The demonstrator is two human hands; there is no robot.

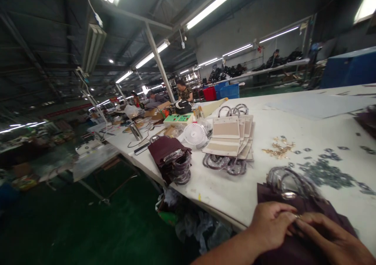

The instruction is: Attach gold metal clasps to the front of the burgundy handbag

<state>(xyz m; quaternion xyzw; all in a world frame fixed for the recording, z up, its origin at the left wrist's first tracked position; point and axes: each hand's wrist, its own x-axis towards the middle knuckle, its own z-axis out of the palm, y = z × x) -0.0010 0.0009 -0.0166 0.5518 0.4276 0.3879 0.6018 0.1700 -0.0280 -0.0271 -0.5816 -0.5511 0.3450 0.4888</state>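
Note:
My left hand [272,226] and my right hand [326,231] meet at the lower right, fingertips pinched together. Between them shows a small gold-coloured metal piece [298,216], mostly covered by the fingers. Beneath both hands lies a dark maroon handbag [266,196], with plastic-wrapped handles [282,177] at its far side and a shiny metal fitting [288,195] near its top edge. Beyond it on the table are loose gold metal pieces [277,149] and a spread of small dark flat plates [329,173].
On the white table [205,190] stand a stack of beige panels with handles [226,130], a maroon stack with wrapped handles [167,151], a small white fan [194,134] and a green control box [179,118]. A person [185,92] sits farther back. Cloth scraps [194,226] hang below the edge.

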